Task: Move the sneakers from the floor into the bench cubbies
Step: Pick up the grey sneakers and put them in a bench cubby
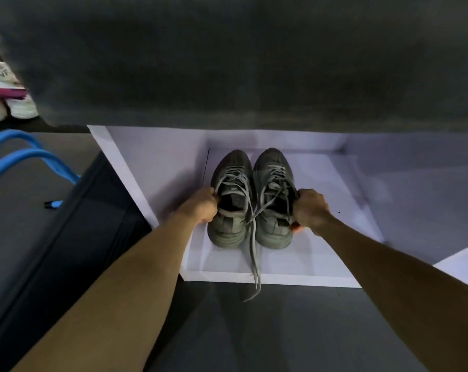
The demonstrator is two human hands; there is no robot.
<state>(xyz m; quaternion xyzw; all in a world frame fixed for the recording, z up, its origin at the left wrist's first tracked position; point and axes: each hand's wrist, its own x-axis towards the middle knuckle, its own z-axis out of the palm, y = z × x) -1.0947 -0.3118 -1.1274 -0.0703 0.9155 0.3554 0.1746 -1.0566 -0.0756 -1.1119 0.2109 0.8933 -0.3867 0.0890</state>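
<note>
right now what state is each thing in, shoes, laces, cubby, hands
left sneaker: upright in the cubby, toe pointing inward, held at the collar
right sneaker: upright beside it, sides touching, held at the collar
laces: untied, trailing over the cubby's front edge
cubby: open-fronted, holding the pair
left hand: grip curled on the left sneaker
right hand: grip curled on the right sneaker
white sneakers: far left, blurred

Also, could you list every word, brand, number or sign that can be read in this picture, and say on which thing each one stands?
None can be read.
Grey sneakers in the white cubby: no brand or label shows; the insole of the left one has a faint mark, too blurred to read.
White sneakers at the far left: a pink patch, too blurred to tell any text.
</note>
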